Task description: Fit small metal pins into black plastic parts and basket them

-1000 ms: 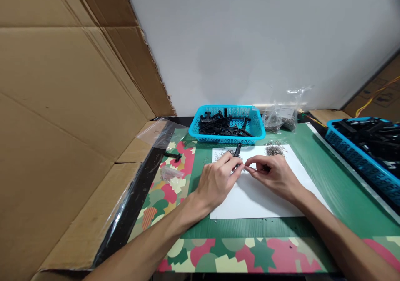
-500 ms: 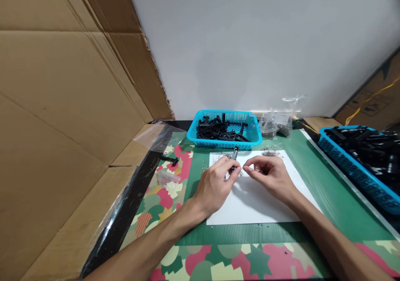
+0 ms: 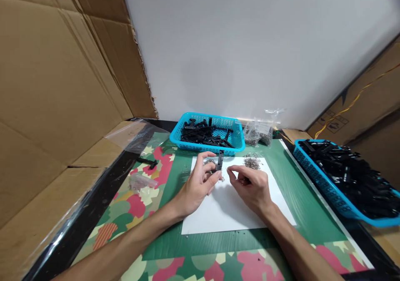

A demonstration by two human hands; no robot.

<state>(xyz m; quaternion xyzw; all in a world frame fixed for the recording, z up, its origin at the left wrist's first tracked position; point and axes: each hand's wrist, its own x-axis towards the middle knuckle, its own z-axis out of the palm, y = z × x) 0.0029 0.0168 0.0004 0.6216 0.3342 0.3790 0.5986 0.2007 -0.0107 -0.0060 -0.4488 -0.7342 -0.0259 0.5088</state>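
Note:
My left hand (image 3: pixel 197 186) holds a slim black plastic part (image 3: pixel 220 161) upright between thumb and fingers, above a white sheet of paper (image 3: pixel 231 214). Just right of it, my right hand (image 3: pixel 251 185) is closed with thumb and index fingertip pinched together, apart from the black part. Whatever the pinch holds is too small to make out. A heap of tiny metal pieces (image 3: pixel 251 162) lies on the paper behind my right hand. More small metal pieces (image 3: pixel 210 162) lie behind my left fingers, partly hidden by them.
A blue basket (image 3: pixel 206 148) of black parts stands behind the paper; a fuller blue basket (image 3: pixel 331 189) is at the right. Clear bags (image 3: pixel 258 133) sit by the wall. On the left lie a black part (image 3: pixel 148 162), a small plastic bag (image 3: pixel 142 182) and cardboard (image 3: pixel 84 147).
The view has shifted to the right, so things appear further left. My left hand has turned and opened its grip somewhat, showing more of the black part. My right hand stays pinched.

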